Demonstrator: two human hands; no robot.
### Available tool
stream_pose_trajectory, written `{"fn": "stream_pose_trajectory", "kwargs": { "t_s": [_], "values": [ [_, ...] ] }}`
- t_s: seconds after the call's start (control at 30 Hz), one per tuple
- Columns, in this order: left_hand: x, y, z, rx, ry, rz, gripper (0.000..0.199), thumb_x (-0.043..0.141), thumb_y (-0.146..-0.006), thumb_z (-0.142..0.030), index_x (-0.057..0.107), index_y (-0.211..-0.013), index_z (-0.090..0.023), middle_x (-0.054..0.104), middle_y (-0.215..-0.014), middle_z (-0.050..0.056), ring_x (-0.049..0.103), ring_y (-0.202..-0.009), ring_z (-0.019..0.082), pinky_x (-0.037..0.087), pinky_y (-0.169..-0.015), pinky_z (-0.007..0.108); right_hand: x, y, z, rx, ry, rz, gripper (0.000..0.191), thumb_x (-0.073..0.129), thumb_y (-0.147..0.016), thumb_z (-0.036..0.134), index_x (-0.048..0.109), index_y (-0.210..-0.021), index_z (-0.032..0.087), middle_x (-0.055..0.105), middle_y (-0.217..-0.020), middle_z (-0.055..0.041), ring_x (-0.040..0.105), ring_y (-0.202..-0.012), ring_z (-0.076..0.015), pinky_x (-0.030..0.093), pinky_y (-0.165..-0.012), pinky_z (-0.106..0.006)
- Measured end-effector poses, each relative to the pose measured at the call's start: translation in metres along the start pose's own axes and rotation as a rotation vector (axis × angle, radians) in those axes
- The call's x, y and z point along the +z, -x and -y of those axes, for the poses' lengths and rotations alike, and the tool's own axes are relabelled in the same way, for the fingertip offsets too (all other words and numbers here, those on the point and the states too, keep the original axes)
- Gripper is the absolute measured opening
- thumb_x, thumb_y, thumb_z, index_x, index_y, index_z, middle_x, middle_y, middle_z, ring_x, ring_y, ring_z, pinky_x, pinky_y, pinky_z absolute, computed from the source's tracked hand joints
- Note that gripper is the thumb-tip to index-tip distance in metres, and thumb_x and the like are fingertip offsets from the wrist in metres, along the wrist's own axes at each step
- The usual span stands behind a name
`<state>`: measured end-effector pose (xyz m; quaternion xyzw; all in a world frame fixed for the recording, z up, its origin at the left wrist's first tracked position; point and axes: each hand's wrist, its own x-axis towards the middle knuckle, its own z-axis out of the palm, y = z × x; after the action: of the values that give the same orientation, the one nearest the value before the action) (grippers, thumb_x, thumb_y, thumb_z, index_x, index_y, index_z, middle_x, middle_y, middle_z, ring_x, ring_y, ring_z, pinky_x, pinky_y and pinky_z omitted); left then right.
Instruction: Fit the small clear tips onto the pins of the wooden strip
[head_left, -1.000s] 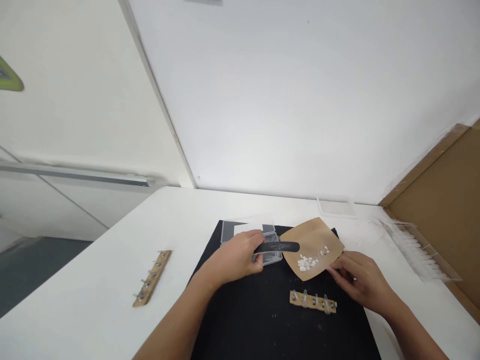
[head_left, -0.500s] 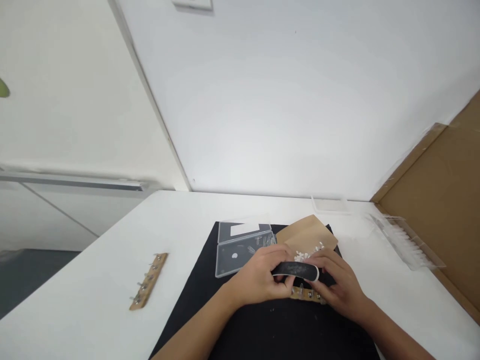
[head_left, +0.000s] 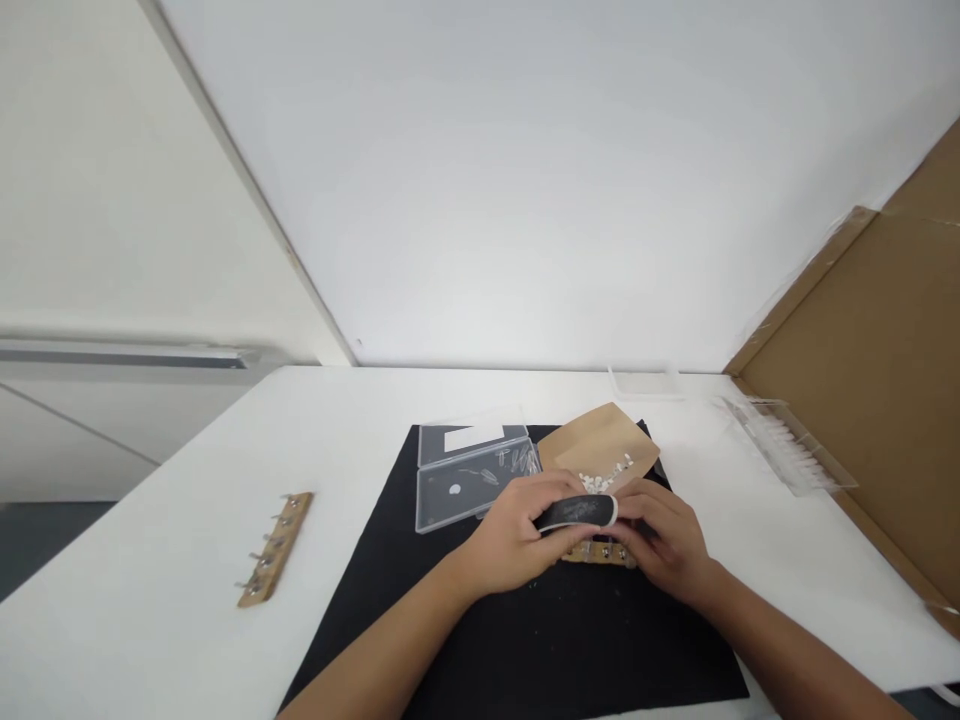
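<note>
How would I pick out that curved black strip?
Find the white table, then the flat black mat on it. Above that mat, the bare left hand grips the curved black strip. Its bent shape and pale end distinguish it from the straight brown wooden strip below.

No text, number or brand can be read; the white label (head_left: 474, 438) on the open clear case (head_left: 441, 505), just beyond the left hand (head_left: 511, 535), shows no legible print.
</note>
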<state>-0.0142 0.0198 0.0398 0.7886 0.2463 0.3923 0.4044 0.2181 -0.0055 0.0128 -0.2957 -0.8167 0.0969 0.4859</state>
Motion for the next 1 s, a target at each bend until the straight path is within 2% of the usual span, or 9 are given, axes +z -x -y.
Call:
{"fn": "stream_pose_trajectory", "kwargs": {
  "t_s": [0.23, 0.47, 0.53, 0.7, 0.83, 1.0],
  "values": [
    [0.006, 0.0, 0.003, -0.099, 0.043, -0.032, 0.024, 0.071, -0.099, -0.04, 0.075, -0.096, -0.017, 0.071, -0.093, 0.007, 0.069, -0.083, 0.018, 0.058, -0.07, 0.025, -0.003, 0.0, -0.001, -0.002, -0.001, 0.011, 0.016, 0.069, -0.098, 0.009, 0.071, -0.107, 0.022, 0.073, -0.092, -0.0042, 0.07, -0.084, -0.0161, 0.06, -0.074, -0.028],
    [0.01, 0.0, 0.006, -0.065, 0.011, -0.053, 0.02, 0.068, -0.101, -0.035, 0.074, -0.094, -0.017, 0.073, -0.093, 0.006, 0.071, -0.088, 0.018, 0.058, -0.084, 0.028, -0.007, 0.004, -0.001, 0.068, 0.011, 0.06, 0.017, 0.072, -0.095, 0.01, 0.068, -0.106, 0.023, 0.068, -0.089, -0.0028, 0.066, -0.081, -0.0162, 0.057, -0.07, -0.029],
    [0.011, 0.0, 0.007, -0.091, 0.002, -0.06, 0.022, 0.068, -0.101, -0.037, 0.075, -0.093, -0.017, 0.074, -0.095, 0.006, 0.07, -0.086, 0.018, 0.058, -0.082, 0.028, -0.007, 0.004, -0.003, 0.062, 0.025, 0.061, 0.015, 0.073, -0.095, 0.011, 0.067, -0.103, 0.022, 0.068, -0.088, -0.0025, 0.066, -0.08, -0.0157, 0.056, -0.069, -0.029],
    [0.013, 0.001, 0.005, -0.195, -0.008, -0.042, 0.029, 0.064, -0.102, -0.044, 0.076, -0.096, -0.018, 0.074, -0.097, 0.006, 0.07, -0.08, 0.017, 0.057, -0.067, 0.023, -0.009, 0.002, -0.013, -0.1, 0.134, 0.11, 0.019, 0.076, -0.096, 0.014, 0.069, -0.112, 0.021, 0.074, -0.091, -0.0031, 0.069, -0.081, -0.0152, 0.056, -0.072, -0.028],
    [0.015, -0.001, 0.004, -0.259, -0.011, -0.028, 0.034, 0.062, -0.103, -0.048, 0.075, -0.095, -0.018, 0.072, -0.089, 0.004, 0.069, -0.076, 0.017, 0.054, -0.061, 0.022, -0.015, 0.002, -0.018, -0.219, 0.271, 0.094, 0.029, 0.077, -0.096, 0.015, 0.069, -0.123, 0.022, 0.079, -0.096, -0.0044, 0.073, -0.084, -0.0173, 0.058, -0.075, -0.032],
    [0.015, -0.003, 0.005, -0.306, -0.023, -0.034, 0.035, 0.063, -0.101, -0.05, 0.072, -0.091, -0.017, 0.069, -0.08, 0.002, 0.067, -0.073, 0.017, 0.052, -0.061, 0.023, -0.021, 0.002, -0.016, -0.296, 0.348, 0.167, 0.042, 0.07, -0.099, 0.012, 0.065, -0.139, 0.022, 0.082, -0.111, -0.0085, 0.077, -0.096, -0.0227, 0.06, -0.077, -0.036]
  ]
}}
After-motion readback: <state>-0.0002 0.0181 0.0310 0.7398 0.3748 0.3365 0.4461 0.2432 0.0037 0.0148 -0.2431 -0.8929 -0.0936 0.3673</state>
